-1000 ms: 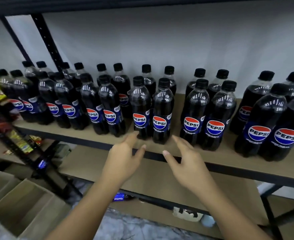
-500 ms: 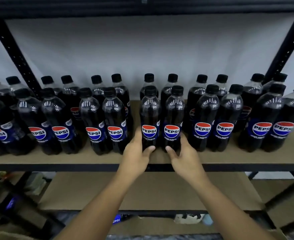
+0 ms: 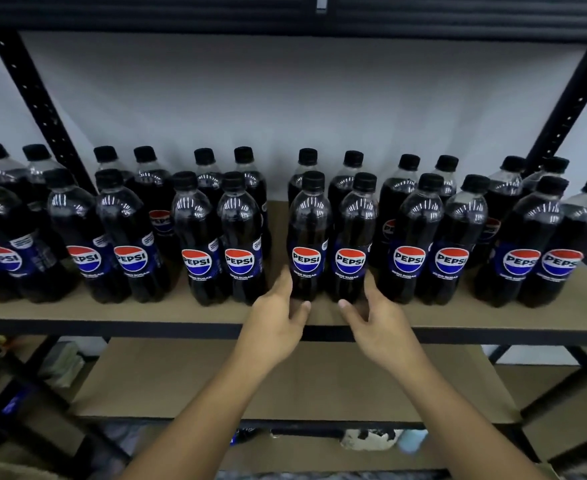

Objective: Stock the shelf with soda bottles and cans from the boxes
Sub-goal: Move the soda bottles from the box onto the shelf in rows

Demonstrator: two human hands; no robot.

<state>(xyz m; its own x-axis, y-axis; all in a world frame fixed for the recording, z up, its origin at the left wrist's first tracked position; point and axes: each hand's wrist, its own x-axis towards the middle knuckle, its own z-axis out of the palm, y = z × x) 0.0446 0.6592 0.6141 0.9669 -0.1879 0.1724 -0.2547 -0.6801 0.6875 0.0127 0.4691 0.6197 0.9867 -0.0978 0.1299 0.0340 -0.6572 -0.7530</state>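
- Soda bottles [image 3: 238, 237] are standing upright on the shelf [image 3: 112, 311] in two rows. Twelve Pepsi logos are facing out in front, grouped as six pairs, the far-left one cut by the frame edge. Twelve black caps are showing behind
- Two hands are working, both at the centre front pair
- Two black perforated uprights [image 3: 39, 109] are flanking the back, and one lower shelf [image 3: 319, 382] is showing beneath
- A second ago both hands were hovering short of the shelf edge, fingers spread, holding nothing. Half a second ago they were already on the pair, and the hold is looking much the same now
- Left hand [image 3: 278, 317] is grasping the left bottle [image 3: 307, 233] low on its outer side, thumb lying across the front of the base, fingers wrapping behind
- Right hand [image 3: 377, 317] is mirroring this on the right bottle [image 3: 354, 233], thumb in front, fingers curling round the far side
- Both forearms are reaching up from the bottom of the view and converging, and the two held bottles are standing side by side, touching, near the front edge
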